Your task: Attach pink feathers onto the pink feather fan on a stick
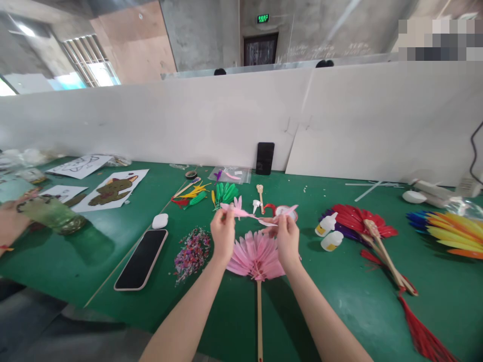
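My left hand (222, 234) is closed in a pinch on a pink feather (241, 212) held above the table. Close beside it, my right hand (287, 237) pinches another pink feather (284, 213) whose tip points up and right. The two feathers meet between my hands. Below them lies a pink feather fan (255, 256) with a long wooden stick (259, 317), flat on the green table (75, 261).
A phone (141, 259) and a white case (160, 220) lie left, by a pile of coloured bits (192, 251). Green and yellow feathers (222, 192), two glue bottles (327, 232), a red fan (362, 223) and a multicoloured fan (453, 231) lie around. Another person's hand (9, 221) holds a green glass at far left.
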`<state>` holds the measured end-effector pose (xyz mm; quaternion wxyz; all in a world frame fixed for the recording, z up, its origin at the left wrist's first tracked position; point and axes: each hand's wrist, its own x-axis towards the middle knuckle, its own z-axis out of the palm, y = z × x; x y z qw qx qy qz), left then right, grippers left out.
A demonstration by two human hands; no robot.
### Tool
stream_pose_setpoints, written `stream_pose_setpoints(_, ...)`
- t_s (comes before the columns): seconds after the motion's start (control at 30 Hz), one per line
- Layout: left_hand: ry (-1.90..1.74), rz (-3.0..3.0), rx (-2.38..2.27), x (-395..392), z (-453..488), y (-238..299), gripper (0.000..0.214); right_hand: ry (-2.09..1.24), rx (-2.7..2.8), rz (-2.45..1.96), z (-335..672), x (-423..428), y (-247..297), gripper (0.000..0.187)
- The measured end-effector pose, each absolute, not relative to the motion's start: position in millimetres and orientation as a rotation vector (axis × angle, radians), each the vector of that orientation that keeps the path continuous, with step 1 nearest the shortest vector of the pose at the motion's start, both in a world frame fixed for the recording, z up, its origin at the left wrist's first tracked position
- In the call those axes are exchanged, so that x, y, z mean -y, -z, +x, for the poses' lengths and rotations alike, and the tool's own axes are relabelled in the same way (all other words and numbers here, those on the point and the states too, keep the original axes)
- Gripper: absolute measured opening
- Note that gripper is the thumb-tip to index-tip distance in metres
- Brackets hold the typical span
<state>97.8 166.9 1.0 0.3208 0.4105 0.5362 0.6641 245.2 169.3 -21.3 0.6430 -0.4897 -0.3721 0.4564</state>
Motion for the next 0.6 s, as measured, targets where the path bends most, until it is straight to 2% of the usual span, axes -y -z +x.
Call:
stream_pose_setpoints(0.13,-1.878,0.874,-1.237,-178,78,-6,0.037,-0.9,0.935,-1.251,261,-174,23,0.04)
stream_pose_setpoints(0.27,-1.779,0.869,-1.134,-181,78,-6,0.037,-0.629,1.339,-1.49,268,-176,27,0.035)
stream_pose_setpoints(0.4,-1.661,0.912,-1.139,-179,86,-2,0.04,-0.491,1.418,-1.576,274,-179,32,0.031)
stream_pose_setpoints(0.5,-1.616,0.925,-1.153,-177,89,-1,0.038,-0.422,1.43,-1.591,278,-181,32,0.042)
stream_pose_setpoints(0.6,-1.578,0.951,-1.158,-177,90,0,0.038,-0.584,1.391,-1.455,273,-179,27,0.049)
